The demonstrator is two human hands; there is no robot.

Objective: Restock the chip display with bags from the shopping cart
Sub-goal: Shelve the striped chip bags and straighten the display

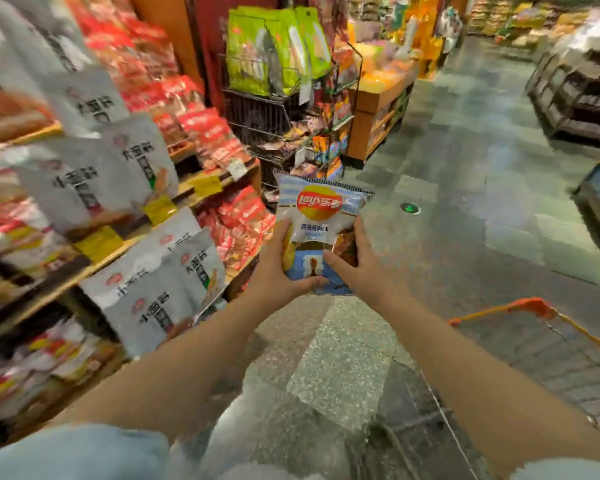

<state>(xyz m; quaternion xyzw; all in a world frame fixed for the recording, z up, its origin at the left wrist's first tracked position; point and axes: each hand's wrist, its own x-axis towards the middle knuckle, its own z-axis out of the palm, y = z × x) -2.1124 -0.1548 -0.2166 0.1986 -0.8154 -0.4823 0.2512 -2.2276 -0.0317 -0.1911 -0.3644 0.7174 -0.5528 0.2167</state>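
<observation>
**Both hands on one bag of chips in the aisle**

A person stands in a shop aisle with both arms stretched out, holding a single chip bag (321,223) upright in front of them, above the stone floor (465,150). The bag is white and pale blue with a red and yellow Lay's logo near its top. The left hand (281,268) has its grip curled round the bag's lower left edge, fingers up the side and thumb across the bottom front. The right hand (355,268) grips the lower right edge the same way, thumb pressed on the blue lower panel. The bag touches nothing but the two hands.

To the left, tiered wooden shelves (94,261) carry grey-white snack bags (160,289) and, further along, red packets (201,129). Beyond the held bag stands a black wire rack (274,112) with green bags (274,50) in its top basket. At the lower right, the orange-rimmed corner of the shopping cart (530,306) shows; what it holds cannot be made out. Much of the shelving is blurred.
</observation>
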